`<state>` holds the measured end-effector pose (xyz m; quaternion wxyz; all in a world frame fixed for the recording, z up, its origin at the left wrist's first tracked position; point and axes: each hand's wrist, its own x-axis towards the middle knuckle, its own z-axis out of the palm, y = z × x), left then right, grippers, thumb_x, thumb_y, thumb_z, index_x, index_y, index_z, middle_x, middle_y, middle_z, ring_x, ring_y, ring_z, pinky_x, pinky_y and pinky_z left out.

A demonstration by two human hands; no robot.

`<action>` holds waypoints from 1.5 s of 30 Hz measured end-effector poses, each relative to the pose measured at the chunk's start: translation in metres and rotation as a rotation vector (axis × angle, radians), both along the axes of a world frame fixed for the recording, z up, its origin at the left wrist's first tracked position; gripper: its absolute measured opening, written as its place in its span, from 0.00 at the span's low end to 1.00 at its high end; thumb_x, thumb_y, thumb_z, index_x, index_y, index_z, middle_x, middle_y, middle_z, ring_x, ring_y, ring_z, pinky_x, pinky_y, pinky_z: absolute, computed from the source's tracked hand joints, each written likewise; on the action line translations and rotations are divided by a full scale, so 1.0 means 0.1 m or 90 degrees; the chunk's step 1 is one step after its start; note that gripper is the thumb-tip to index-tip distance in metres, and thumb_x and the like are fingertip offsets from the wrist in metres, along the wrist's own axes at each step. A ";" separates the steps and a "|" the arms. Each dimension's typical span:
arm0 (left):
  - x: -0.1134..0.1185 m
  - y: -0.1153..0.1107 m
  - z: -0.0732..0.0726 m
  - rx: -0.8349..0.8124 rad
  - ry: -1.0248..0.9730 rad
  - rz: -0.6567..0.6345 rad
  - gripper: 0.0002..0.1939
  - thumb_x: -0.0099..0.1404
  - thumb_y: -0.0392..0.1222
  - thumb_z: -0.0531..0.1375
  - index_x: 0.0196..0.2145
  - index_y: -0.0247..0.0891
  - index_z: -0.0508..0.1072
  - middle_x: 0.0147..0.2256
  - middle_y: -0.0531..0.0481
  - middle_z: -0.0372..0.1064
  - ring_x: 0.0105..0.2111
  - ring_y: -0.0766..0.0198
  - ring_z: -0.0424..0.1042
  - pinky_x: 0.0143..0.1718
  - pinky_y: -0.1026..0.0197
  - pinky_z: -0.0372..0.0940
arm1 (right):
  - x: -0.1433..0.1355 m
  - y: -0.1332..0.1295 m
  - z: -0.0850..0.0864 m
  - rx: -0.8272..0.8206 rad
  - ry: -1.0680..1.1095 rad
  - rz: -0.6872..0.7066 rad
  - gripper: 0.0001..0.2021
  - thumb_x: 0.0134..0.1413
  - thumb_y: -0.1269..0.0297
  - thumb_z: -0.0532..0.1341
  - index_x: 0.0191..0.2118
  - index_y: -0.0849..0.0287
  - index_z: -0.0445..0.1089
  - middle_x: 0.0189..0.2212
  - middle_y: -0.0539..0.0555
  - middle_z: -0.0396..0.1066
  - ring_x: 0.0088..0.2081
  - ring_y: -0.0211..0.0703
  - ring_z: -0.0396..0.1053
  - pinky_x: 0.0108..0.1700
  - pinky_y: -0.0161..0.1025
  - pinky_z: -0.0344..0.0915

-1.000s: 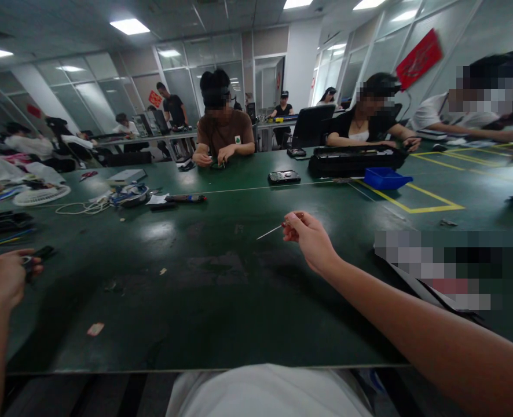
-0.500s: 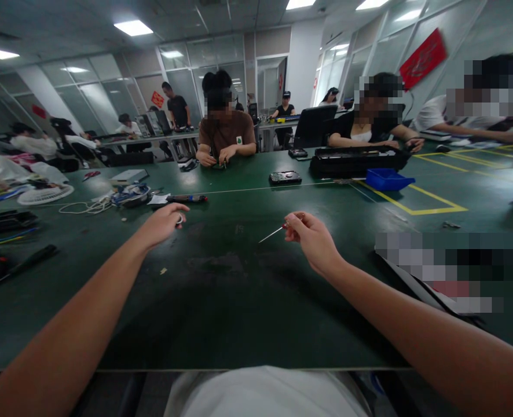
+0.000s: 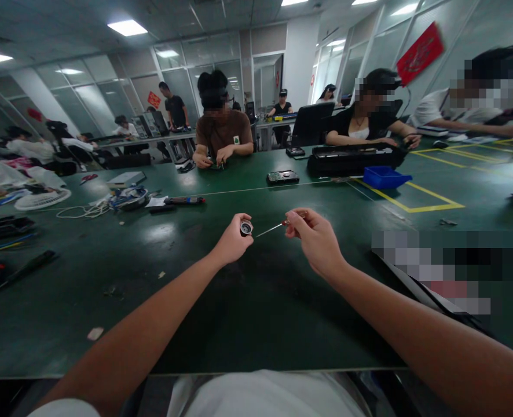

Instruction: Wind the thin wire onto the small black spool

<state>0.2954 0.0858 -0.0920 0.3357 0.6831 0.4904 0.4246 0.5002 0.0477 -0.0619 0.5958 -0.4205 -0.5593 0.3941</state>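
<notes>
Between the fingers and thumb of my left hand [image 3: 233,240] is a small round part [image 3: 246,229] with a dark, silver-rimmed face turned up toward me; its exact kind I cannot make out. My right hand [image 3: 317,237] grips a screwdriver [image 3: 270,230] by its reddish handle. The thin metal shaft points left, and its tip is close to the round part; whether they touch I cannot tell. Both hands are above the green table [image 3: 239,318], near the middle of the view.
A marker-like tool [image 3: 184,200] and a bundle of cables [image 3: 128,197] lie to the left. Farther back are a circuit-board device [image 3: 282,176], a long black case [image 3: 354,159] and a blue bin [image 3: 385,177]. A co-worker [image 3: 224,130] sits opposite; others sit around.
My left hand has moved right, bringing the round part from the left over to the screwdriver tip. My right hand has stayed nearly in place with the screwdriver.
</notes>
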 end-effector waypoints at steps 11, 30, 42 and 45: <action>-0.07 -0.06 -0.08 0.044 0.052 0.019 0.18 0.60 0.29 0.62 0.49 0.40 0.72 0.48 0.47 0.72 0.48 0.56 0.71 0.56 0.52 0.63 | -0.06 0.12 -0.13 -0.048 -0.030 0.041 0.14 0.57 0.52 0.63 0.42 0.56 0.73 0.33 0.53 0.77 0.35 0.43 0.74 0.42 0.45 0.71; -0.17 -0.11 -0.11 0.065 0.118 0.017 0.19 0.64 0.35 0.63 0.52 0.42 0.74 0.52 0.46 0.72 0.54 0.55 0.69 0.61 0.50 0.61 | -0.06 0.17 -0.24 -0.086 0.029 0.093 0.17 0.53 0.49 0.67 0.41 0.57 0.75 0.33 0.53 0.78 0.36 0.44 0.76 0.45 0.48 0.73; -0.26 -0.16 -0.05 0.087 0.148 -0.033 0.20 0.63 0.37 0.65 0.52 0.44 0.75 0.50 0.48 0.74 0.52 0.56 0.71 0.58 0.52 0.62 | -0.07 0.17 -0.25 -0.111 0.062 0.071 0.16 0.51 0.50 0.68 0.37 0.57 0.74 0.31 0.53 0.78 0.33 0.44 0.75 0.42 0.47 0.72; -0.26 -0.17 -0.03 0.090 0.160 -0.039 0.19 0.63 0.37 0.65 0.52 0.43 0.75 0.50 0.48 0.74 0.51 0.56 0.71 0.57 0.52 0.62 | -0.06 0.16 -0.25 -0.094 0.028 0.063 0.14 0.53 0.50 0.66 0.37 0.57 0.74 0.31 0.53 0.78 0.33 0.44 0.75 0.42 0.46 0.72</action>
